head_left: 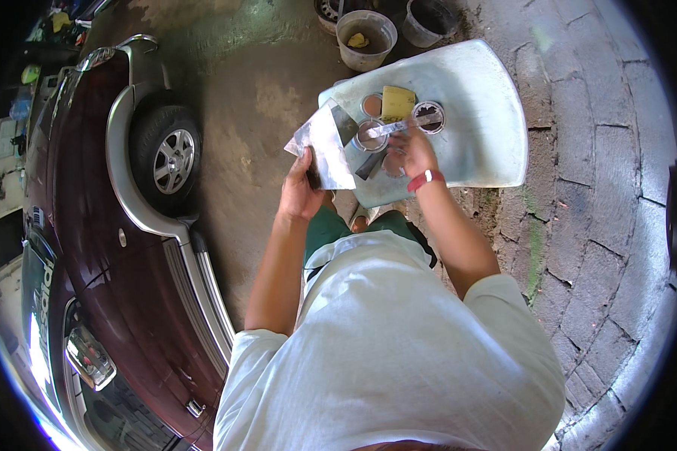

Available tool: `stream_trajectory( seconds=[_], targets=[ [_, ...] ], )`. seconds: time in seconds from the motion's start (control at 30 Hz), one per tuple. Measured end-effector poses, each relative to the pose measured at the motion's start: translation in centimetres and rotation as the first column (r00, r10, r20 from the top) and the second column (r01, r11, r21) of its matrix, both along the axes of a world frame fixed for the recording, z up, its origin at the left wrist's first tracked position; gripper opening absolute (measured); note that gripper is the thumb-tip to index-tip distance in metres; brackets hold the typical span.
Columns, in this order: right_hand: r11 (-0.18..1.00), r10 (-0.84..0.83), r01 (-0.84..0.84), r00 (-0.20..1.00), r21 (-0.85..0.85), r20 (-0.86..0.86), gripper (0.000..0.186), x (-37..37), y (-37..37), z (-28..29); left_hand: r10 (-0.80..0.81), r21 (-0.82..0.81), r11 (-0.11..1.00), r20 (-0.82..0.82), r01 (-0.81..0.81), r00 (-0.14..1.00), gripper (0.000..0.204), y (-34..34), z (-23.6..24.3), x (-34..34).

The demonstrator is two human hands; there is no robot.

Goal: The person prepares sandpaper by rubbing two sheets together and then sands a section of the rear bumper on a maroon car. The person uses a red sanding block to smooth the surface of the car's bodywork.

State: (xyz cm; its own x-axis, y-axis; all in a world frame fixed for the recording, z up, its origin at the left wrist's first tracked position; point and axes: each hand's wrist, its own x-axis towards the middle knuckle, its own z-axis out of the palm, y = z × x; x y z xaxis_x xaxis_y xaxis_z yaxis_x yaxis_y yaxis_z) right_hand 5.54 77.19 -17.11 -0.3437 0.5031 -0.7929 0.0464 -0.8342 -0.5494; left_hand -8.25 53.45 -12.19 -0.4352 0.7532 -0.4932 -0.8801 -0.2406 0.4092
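My left hand [301,192] grips a wide flat metal spreader board [325,146], held tilted above the floor. My right hand [412,150], with a red band at the wrist, holds a narrow putty knife [402,126] whose blade lies across an open round tin [369,135]. The tin sits on a pale grey curved car panel [481,113] that serves as a work surface. On the panel also lie another open tin [429,116], a small lid with tan paste [371,104] and a yellow sponge block [398,102].
A dark red car [90,225] with a silver wheel arch and wheel [171,158] stands at the left. Two plastic buckets [365,37] sit beyond the panel. Wet concrete lies in the middle and stone paving [602,188] at the right.
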Motion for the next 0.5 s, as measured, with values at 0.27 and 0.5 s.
stream_trajectory(
  seconds=[0.27,0.5],
  targets=[
    [0.991,0.065,-0.004,0.894,0.137,-0.444,0.037,-1.9,-4.4,6.8,-0.095,0.001,0.995,-0.123,0.096,0.988,0.046,2.1,6.3,3.3],
    [-0.457,0.306,-0.443,0.736,0.771,0.604,0.046,3.2,-2.2,18.0,-0.074,-0.2,0.979,-0.537,-0.042,0.84,0.048,3.4,10.6,3.9]
  ],
)
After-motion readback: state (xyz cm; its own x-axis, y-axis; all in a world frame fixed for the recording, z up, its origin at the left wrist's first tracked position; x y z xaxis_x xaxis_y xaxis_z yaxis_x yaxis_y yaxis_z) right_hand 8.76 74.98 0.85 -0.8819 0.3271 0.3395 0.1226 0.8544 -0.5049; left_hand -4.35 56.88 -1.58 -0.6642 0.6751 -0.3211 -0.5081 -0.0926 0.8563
